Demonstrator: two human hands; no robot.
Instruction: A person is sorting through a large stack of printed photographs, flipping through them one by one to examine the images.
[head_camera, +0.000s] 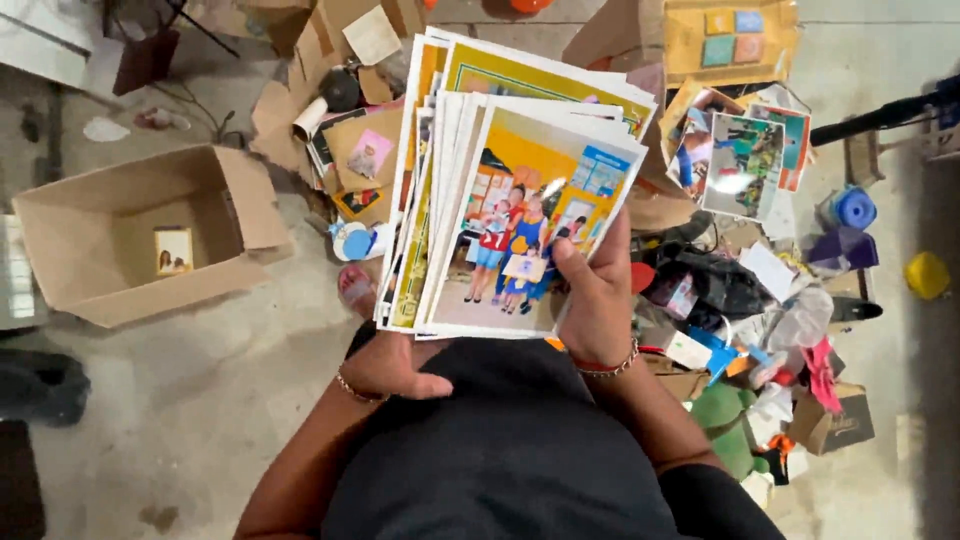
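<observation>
Your left hand (392, 366) cups the photo stack (505, 185) from below at chest height; your right hand (595, 295) pinches its lower right corner, thumb on top. Fanned prints could slide off onto the floor clutter (740, 290).

I am holding one stack of photos (510, 190), too many and too overlapped for me to count singly. I am seeing one open box (130, 235) on the floor with one small photo (173, 250) lying in it. Three or so loose photos (742, 160) are lying in the clutter, beside one blue roll (855, 208) and one yellow lid (927, 275).
</observation>
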